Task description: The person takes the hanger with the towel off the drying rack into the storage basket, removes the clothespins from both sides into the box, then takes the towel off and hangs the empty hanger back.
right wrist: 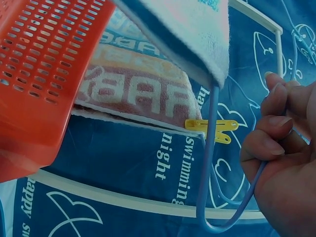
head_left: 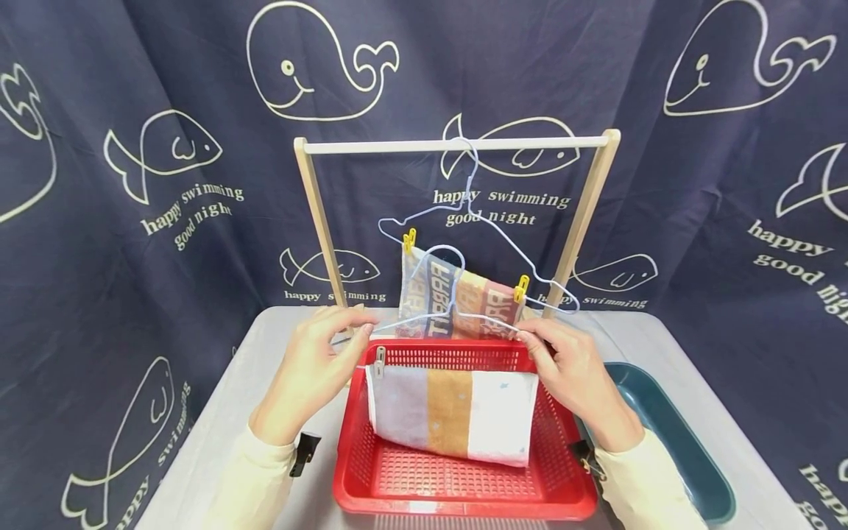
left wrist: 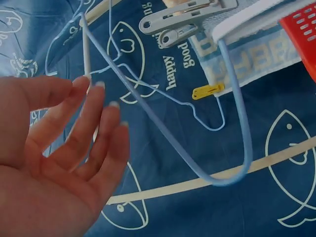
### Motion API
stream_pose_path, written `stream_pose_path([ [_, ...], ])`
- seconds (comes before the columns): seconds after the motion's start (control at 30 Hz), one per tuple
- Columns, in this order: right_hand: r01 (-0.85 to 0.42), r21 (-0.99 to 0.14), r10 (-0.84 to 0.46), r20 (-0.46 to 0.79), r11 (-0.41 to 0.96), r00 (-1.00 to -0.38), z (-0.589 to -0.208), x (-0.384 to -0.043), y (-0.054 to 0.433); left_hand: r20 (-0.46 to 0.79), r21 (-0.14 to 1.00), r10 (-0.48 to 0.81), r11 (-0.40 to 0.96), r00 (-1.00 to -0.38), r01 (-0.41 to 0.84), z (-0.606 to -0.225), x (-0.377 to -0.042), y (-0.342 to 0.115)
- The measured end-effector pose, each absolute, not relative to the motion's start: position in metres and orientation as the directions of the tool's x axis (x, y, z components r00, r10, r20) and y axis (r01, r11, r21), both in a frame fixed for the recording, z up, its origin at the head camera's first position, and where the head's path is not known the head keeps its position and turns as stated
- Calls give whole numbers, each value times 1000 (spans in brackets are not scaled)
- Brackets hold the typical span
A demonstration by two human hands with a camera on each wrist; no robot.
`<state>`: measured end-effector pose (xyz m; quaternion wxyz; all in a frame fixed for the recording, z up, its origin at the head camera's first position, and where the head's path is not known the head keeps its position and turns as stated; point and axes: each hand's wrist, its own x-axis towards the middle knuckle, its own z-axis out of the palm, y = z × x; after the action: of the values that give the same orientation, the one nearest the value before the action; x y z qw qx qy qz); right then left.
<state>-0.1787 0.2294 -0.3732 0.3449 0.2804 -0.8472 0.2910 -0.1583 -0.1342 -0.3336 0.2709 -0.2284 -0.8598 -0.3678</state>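
Observation:
A light-blue clothes hanger [head_left: 414,320] is held over the basket, with a striped towel [head_left: 450,416] in lavender, tan and white folded over its lower bar. A grey clothespin [head_left: 380,362] clips the towel's left edge to that bar. My right hand [head_left: 576,375] grips the hanger's right shoulder, fingers curled round the wire in the right wrist view. My left hand [head_left: 311,368] is beside the left shoulder, and in the left wrist view its fingers are loosely bent, with the wire [left wrist: 148,108] passing apart from them. The towel's right corner [right wrist: 217,74] carries no clothespin.
Below the towel is a red plastic basket [head_left: 464,508]. A wooden rack [head_left: 318,213] behind it carries another blue hanger [head_left: 503,235], where a patterned towel [head_left: 440,294] hangs from two yellow clothespins [head_left: 521,287]. A dark-green tray [head_left: 682,442] is at the right of the table.

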Motion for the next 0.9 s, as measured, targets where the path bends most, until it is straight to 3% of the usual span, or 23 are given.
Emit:
stream_pose_path([
  [0.3,-654,-314,-256,738,688,-624,-372,-178,233,503,557,213,661,-837,503,-344,-145,-140],
  [0.57,-630,-326,-243,723,705,-646,-372,-176,235,473,540,248,677,-845,501,-355,-147,-140],
  [0.9,-667,-292,-266,752,686,-603,-374,-176,234,364,545,268,715,-892,438,-360,-152,-134],
])
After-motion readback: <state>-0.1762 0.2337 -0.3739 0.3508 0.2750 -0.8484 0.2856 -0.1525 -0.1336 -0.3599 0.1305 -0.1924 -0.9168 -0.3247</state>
